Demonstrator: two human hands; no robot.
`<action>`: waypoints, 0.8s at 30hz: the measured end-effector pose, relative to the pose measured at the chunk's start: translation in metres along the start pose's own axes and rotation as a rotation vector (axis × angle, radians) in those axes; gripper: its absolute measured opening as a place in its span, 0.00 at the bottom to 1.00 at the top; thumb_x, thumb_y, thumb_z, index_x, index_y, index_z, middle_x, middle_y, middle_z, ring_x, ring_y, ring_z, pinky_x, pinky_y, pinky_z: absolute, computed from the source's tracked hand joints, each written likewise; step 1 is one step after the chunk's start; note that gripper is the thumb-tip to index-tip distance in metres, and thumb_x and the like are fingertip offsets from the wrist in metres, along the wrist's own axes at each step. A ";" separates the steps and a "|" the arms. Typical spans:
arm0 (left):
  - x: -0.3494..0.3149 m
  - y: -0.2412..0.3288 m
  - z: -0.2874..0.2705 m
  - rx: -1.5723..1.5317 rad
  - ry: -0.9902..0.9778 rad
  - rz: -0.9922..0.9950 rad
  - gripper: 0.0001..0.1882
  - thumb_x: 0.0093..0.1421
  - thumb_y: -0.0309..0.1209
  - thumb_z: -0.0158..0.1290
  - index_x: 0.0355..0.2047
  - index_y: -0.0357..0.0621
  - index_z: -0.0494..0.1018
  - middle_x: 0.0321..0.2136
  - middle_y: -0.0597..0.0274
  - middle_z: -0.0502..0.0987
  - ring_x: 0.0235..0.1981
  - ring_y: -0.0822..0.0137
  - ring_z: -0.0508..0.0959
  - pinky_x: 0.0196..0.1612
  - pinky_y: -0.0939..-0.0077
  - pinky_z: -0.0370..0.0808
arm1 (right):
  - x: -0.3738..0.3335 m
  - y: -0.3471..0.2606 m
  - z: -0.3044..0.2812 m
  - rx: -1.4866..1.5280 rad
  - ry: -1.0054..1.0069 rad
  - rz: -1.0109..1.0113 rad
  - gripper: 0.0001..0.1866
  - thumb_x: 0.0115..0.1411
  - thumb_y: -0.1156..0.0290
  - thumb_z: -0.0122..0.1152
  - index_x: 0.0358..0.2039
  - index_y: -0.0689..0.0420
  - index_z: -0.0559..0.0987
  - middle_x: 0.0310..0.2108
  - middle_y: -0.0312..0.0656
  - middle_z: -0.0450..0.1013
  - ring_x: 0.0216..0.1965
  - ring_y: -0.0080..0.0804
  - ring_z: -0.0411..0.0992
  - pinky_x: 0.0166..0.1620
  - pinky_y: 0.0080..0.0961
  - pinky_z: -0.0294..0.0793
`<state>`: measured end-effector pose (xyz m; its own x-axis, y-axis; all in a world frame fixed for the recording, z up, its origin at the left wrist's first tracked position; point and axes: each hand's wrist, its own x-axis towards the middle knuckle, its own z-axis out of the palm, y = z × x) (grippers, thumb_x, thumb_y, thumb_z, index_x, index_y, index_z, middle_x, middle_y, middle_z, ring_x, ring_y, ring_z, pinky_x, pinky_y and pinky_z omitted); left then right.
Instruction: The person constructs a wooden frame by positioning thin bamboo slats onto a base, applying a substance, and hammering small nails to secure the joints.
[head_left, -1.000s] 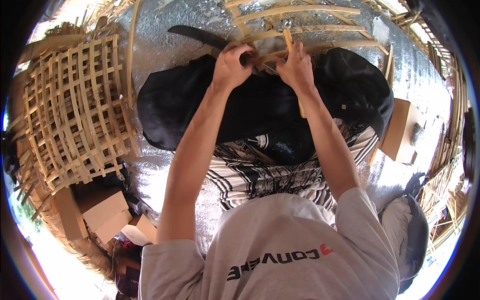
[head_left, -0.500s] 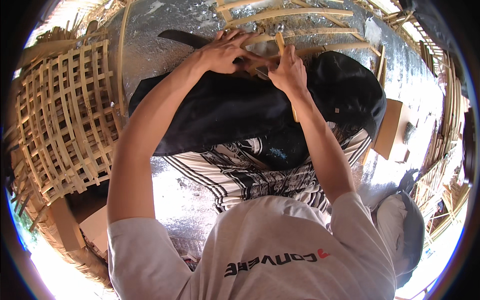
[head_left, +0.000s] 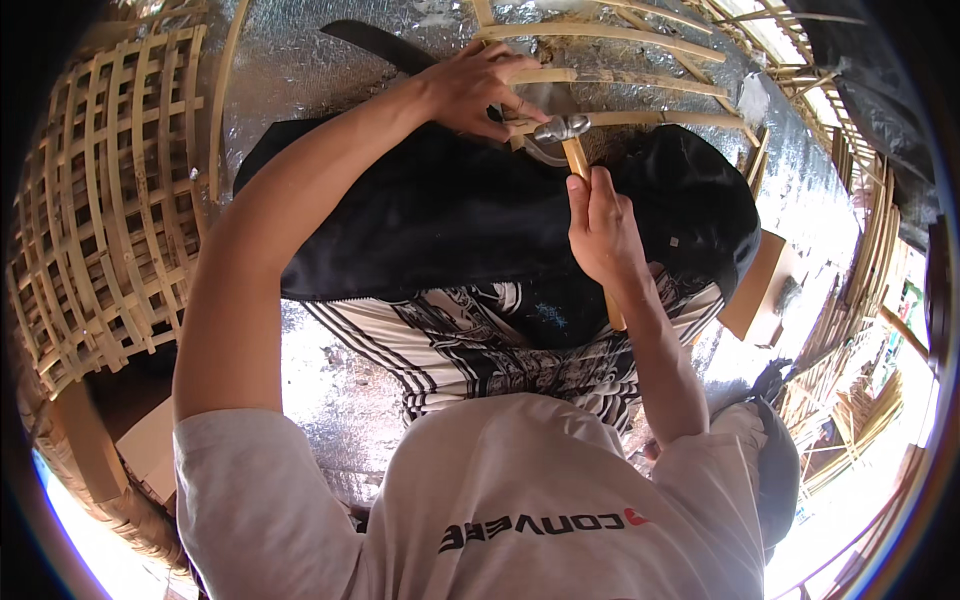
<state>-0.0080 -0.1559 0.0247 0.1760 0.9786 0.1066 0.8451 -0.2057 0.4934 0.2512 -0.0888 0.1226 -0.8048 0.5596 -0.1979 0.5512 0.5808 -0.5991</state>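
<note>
My right hand (head_left: 606, 235) is wrapped round the wooden handle of a hammer (head_left: 562, 128). Its metal head is just beside the fingertips of my left hand (head_left: 480, 92). With thumb and fingers, the left hand grips the near end of a bamboo strip (head_left: 640, 119); whether a small nail is also pinched there cannot be made out. This strip belongs to a frame of several curved bamboo strips (head_left: 620, 38) stretching to the right. Beyond my left wrist lies a dark curved blade (head_left: 375, 44), its other end hidden by the hand.
Black cloth (head_left: 440, 215) covers my lap above a patterned black-and-white garment (head_left: 450, 350). A woven bamboo lattice (head_left: 110, 200) stands at the left. Silvery foil sheeting (head_left: 290, 70) covers the ground. A cardboard piece (head_left: 752, 290) and bundled bamboo sticks (head_left: 850, 280) are at the right.
My right hand has drawn the hammer back toward me, its head coming nearer to the left fingertips. The left hand stays at the bamboo frame, while the whole view has shifted slightly.
</note>
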 end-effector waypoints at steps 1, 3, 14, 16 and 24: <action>0.002 -0.001 -0.002 -0.005 0.001 0.010 0.23 0.48 0.46 0.61 0.47 0.65 0.82 0.65 0.49 0.61 0.66 0.47 0.59 0.66 0.46 0.54 | 0.001 -0.003 0.001 0.003 0.053 -0.027 0.10 0.69 0.70 0.51 0.37 0.63 0.64 0.18 0.60 0.70 0.24 0.63 0.73 0.22 0.49 0.70; 0.003 -0.004 0.003 -0.037 0.032 0.049 0.22 0.44 0.46 0.63 0.42 0.59 0.85 0.65 0.46 0.62 0.64 0.47 0.60 0.67 0.49 0.55 | 0.002 -0.014 -0.004 0.019 0.106 -0.044 0.12 0.70 0.66 0.49 0.37 0.62 0.62 0.20 0.63 0.71 0.26 0.66 0.73 0.23 0.53 0.70; 0.002 -0.017 0.018 0.142 0.047 0.123 0.31 0.51 0.65 0.52 0.50 0.69 0.81 0.62 0.46 0.64 0.61 0.46 0.63 0.63 0.47 0.58 | 0.011 -0.017 -0.004 -0.037 0.107 -0.013 0.11 0.69 0.69 0.50 0.37 0.62 0.61 0.19 0.62 0.72 0.25 0.65 0.74 0.23 0.54 0.72; 0.005 -0.012 0.017 0.251 -0.036 0.117 0.29 0.51 0.63 0.54 0.52 0.74 0.79 0.62 0.47 0.65 0.61 0.47 0.63 0.63 0.47 0.58 | 0.011 0.001 0.004 -0.189 -0.037 0.002 0.12 0.70 0.66 0.48 0.37 0.62 0.62 0.20 0.61 0.72 0.25 0.65 0.73 0.22 0.53 0.72; 0.004 -0.022 0.018 0.197 0.014 0.116 0.21 0.51 0.57 0.57 0.44 0.71 0.83 0.61 0.50 0.66 0.62 0.49 0.63 0.62 0.45 0.59 | 0.019 -0.003 0.010 -0.165 -0.147 -0.006 0.12 0.70 0.66 0.49 0.39 0.64 0.64 0.19 0.62 0.72 0.25 0.66 0.73 0.23 0.52 0.73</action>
<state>-0.0169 -0.1473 -0.0016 0.2718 0.9480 0.1655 0.9020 -0.3109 0.2996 0.2317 -0.0861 0.1128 -0.8248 0.4710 -0.3128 0.5653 0.6793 -0.4679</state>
